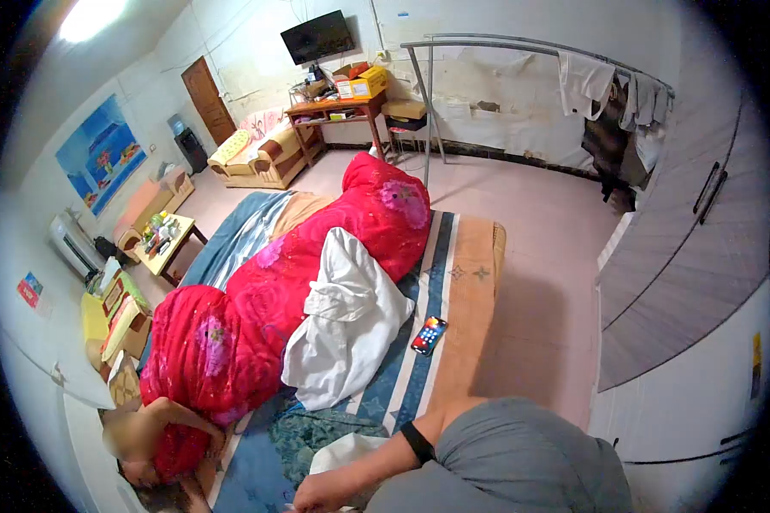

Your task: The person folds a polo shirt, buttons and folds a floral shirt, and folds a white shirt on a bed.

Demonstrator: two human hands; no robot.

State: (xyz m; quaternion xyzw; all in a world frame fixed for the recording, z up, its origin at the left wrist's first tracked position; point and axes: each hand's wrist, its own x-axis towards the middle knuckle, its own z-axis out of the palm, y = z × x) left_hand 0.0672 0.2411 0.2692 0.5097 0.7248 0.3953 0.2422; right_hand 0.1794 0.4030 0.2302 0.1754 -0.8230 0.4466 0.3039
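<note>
My right hand (321, 493) is low in the head view, with a black band (418, 443) on its arm. Its fingers are curled together on a white cloth (348, 452), partly cut off by the bottom edge. Beside that cloth lies a crumpled dark green patterned cloth (316, 434). Farther up the bed, a white garment (344, 329) is spread loosely against a bunched red floral quilt (261, 312). A phone with a lit screen (429, 335) rests on the striped bed sheet (473, 291). My left hand is out of view.
Another person (167, 440) is at the bed's lower left, near the quilt. Grey cabinet doors (684, 248) stand at the right. A metal rail (522, 47) with hanging clothes is behind. A low table (169, 244) with several items, sofas and a desk (338, 111) are beyond.
</note>
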